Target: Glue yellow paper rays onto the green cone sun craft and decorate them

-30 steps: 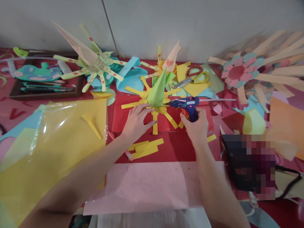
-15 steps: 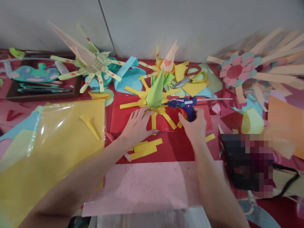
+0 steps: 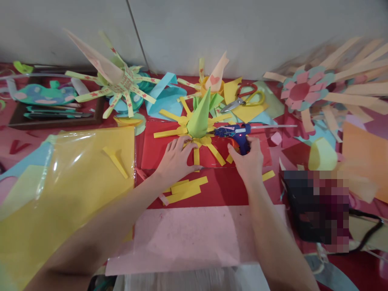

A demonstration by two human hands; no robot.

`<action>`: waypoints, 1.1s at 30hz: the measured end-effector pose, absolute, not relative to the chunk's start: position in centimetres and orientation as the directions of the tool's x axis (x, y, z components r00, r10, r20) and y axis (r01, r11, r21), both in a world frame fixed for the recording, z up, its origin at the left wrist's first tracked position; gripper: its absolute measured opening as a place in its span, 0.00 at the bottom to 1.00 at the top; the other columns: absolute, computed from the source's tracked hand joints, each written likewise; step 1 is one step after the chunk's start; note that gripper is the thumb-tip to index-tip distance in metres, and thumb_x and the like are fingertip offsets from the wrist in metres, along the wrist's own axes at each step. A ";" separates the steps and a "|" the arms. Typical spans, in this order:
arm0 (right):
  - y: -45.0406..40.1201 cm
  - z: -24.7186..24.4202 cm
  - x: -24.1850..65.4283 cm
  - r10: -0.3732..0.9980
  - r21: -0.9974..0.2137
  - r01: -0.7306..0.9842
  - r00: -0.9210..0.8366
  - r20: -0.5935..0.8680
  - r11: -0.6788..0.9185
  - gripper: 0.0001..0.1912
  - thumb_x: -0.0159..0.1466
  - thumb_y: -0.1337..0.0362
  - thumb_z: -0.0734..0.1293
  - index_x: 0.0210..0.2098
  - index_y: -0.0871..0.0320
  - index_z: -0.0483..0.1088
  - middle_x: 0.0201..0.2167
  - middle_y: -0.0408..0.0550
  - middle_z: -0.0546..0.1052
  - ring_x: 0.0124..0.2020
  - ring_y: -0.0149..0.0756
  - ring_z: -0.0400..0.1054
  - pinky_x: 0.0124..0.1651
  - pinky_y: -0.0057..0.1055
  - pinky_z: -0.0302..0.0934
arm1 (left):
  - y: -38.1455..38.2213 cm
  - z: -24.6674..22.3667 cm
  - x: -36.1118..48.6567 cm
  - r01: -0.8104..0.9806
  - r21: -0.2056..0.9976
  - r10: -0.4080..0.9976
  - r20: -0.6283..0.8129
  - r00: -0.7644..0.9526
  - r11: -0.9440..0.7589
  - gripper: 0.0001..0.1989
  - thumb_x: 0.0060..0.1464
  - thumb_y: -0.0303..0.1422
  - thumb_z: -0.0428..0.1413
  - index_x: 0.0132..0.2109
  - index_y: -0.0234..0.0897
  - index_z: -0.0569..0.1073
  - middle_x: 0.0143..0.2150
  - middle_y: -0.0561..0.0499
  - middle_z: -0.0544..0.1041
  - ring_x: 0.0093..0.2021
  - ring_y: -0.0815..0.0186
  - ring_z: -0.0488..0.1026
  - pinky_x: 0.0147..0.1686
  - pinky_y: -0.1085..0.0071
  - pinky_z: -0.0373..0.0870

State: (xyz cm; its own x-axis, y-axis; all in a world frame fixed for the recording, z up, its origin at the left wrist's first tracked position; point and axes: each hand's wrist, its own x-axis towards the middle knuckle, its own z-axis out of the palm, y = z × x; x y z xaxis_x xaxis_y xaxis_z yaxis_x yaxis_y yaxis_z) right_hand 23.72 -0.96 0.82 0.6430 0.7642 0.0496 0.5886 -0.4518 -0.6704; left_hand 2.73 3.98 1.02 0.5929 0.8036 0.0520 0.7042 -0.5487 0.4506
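Note:
In front of me lies a yellow paper flower with long strip petals and a green paper cone (image 3: 198,119) standing at its centre. My left hand (image 3: 177,157) rests low over its near left side, thumb apart from the fingers. The fingertips reach the yellow petals by the cone's base; whether they press on them I cannot tell. My right hand (image 3: 248,159) is closed around the handle of a blue glue gun (image 3: 239,135). Its nozzle points left and meets the right side of the cone's base. A clear glue stick sticks out of its back end.
Scissors (image 3: 242,101) lie behind the glue gun among paper scraps. Several yellow strips (image 3: 188,190) lie before my left hand. A plastic-covered yellow sheet (image 3: 93,169), a tool tray (image 3: 57,119) and star-patterned paper craft (image 3: 121,81) are left. A pink-and-blue paper flower (image 3: 300,91) stands right.

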 end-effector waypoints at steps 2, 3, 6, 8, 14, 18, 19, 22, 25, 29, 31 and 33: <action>-1.0 0.7 23.8 0.767 -0.669 0.592 0.640 0.052 -0.449 0.25 0.49 0.49 0.69 0.41 0.55 0.63 0.33 0.46 0.72 0.33 0.39 0.65 0.39 0.40 0.60 | 4.0 1.0 2.7 0.702 0.471 0.809 0.042 0.587 -0.534 0.26 0.45 0.43 0.64 0.49 0.40 0.66 0.56 0.44 0.63 0.55 0.51 0.62 0.54 0.51 0.61; -1.0 0.7 23.8 0.768 -0.668 0.593 0.639 0.050 -0.449 0.25 0.49 0.49 0.69 0.41 0.55 0.63 0.34 0.47 0.72 0.34 0.39 0.65 0.39 0.40 0.60 | 4.1 1.1 2.7 0.701 0.481 0.811 0.037 0.584 -0.526 0.26 0.45 0.42 0.65 0.49 0.41 0.66 0.56 0.44 0.63 0.56 0.51 0.62 0.54 0.51 0.61; -1.0 0.7 23.8 0.765 -0.665 0.591 0.643 0.047 -0.456 0.25 0.49 0.49 0.69 0.41 0.55 0.63 0.34 0.47 0.72 0.34 0.40 0.65 0.39 0.40 0.60 | 4.2 1.1 2.6 0.694 0.507 0.815 0.027 0.579 -0.510 0.28 0.44 0.41 0.66 0.50 0.41 0.65 0.56 0.45 0.63 0.56 0.52 0.62 0.54 0.52 0.61; -1.0 0.8 23.8 0.764 -0.666 0.585 0.644 0.034 -0.463 0.25 0.49 0.49 0.69 0.42 0.55 0.63 0.34 0.47 0.72 0.34 0.40 0.65 0.39 0.40 0.60 | 4.3 1.0 2.6 0.682 0.539 0.821 0.032 0.571 -0.495 0.26 0.46 0.41 0.65 0.50 0.41 0.65 0.55 0.46 0.64 0.56 0.53 0.62 0.54 0.53 0.61; -1.0 1.0 23.7 0.763 -0.668 0.573 0.646 0.011 -0.475 0.26 0.49 0.49 0.69 0.42 0.55 0.63 0.33 0.46 0.71 0.33 0.39 0.65 0.40 0.40 0.60 | 4.7 0.5 2.4 0.639 0.614 0.847 0.096 0.522 -0.464 0.14 0.54 0.32 0.59 0.47 0.40 0.67 0.52 0.49 0.68 0.55 0.58 0.64 0.55 0.57 0.61; -1.0 0.9 23.8 0.767 -0.666 0.579 0.642 0.016 -0.471 0.26 0.49 0.48 0.68 0.42 0.55 0.62 0.33 0.45 0.71 0.34 0.39 0.65 0.40 0.40 0.60 | 4.7 0.6 2.5 0.666 0.593 0.848 0.058 0.526 -0.453 0.15 0.53 0.31 0.60 0.47 0.40 0.68 0.52 0.48 0.67 0.56 0.58 0.63 0.55 0.57 0.60; -1.0 0.9 23.8 0.766 -0.663 0.581 0.642 0.018 -0.472 0.26 0.49 0.48 0.68 0.42 0.55 0.62 0.33 0.45 0.71 0.34 0.39 0.65 0.40 0.40 0.60 | 4.7 0.7 2.5 0.672 0.591 0.849 0.043 0.526 -0.447 0.15 0.53 0.31 0.60 0.48 0.40 0.68 0.53 0.48 0.66 0.56 0.57 0.63 0.55 0.57 0.60; -1.0 0.8 23.8 0.766 -0.657 0.587 0.642 0.023 -0.473 0.26 0.49 0.48 0.68 0.42 0.55 0.62 0.33 0.45 0.71 0.34 0.39 0.65 0.40 0.40 0.60 | 4.7 0.9 2.6 0.687 0.586 0.851 0.009 0.526 -0.431 0.16 0.53 0.31 0.59 0.49 0.41 0.68 0.53 0.49 0.66 0.56 0.57 0.62 0.55 0.56 0.59; -0.9 0.8 23.8 0.766 -0.661 0.589 0.642 0.034 -0.465 0.26 0.49 0.48 0.68 0.41 0.55 0.62 0.32 0.45 0.71 0.33 0.39 0.65 0.39 0.40 0.60 | 4.7 1.0 2.6 0.690 0.584 0.849 -0.004 0.529 -0.427 0.16 0.54 0.31 0.59 0.49 0.42 0.68 0.54 0.49 0.65 0.57 0.57 0.62 0.56 0.56 0.59; -0.9 0.9 23.7 0.766 -0.672 0.590 0.641 0.052 -0.448 0.25 0.48 0.49 0.69 0.40 0.55 0.63 0.32 0.45 0.71 0.33 0.38 0.64 0.37 0.39 0.59 | 4.7 1.0 2.6 0.695 0.576 0.846 -0.012 0.533 -0.430 0.16 0.54 0.32 0.58 0.51 0.43 0.67 0.54 0.48 0.64 0.57 0.57 0.61 0.56 0.55 0.59; -0.9 0.9 23.8 0.766 -0.674 0.588 0.641 0.050 -0.448 0.25 0.48 0.49 0.69 0.40 0.55 0.63 0.32 0.45 0.71 0.32 0.38 0.64 0.37 0.39 0.59 | 4.7 1.0 2.5 0.698 0.569 0.846 -0.009 0.532 -0.433 0.16 0.55 0.32 0.58 0.51 0.43 0.67 0.54 0.48 0.64 0.57 0.56 0.61 0.56 0.55 0.59; -1.0 0.8 23.8 0.764 -0.672 0.586 0.643 0.047 -0.452 0.25 0.48 0.49 0.69 0.41 0.55 0.63 0.32 0.45 0.71 0.32 0.38 0.64 0.37 0.39 0.60 | 4.7 1.0 2.5 0.701 0.565 0.846 -0.008 0.533 -0.436 0.17 0.55 0.32 0.58 0.52 0.43 0.67 0.53 0.48 0.64 0.57 0.56 0.61 0.56 0.55 0.59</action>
State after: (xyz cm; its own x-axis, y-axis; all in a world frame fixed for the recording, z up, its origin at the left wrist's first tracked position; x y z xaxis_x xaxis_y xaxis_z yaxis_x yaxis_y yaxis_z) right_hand 23.79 -0.95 0.84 0.6432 0.7643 0.0466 0.5862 -0.4524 -0.6721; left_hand 2.53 4.67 1.01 0.5330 0.8461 -0.0084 0.7007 -0.4358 0.5648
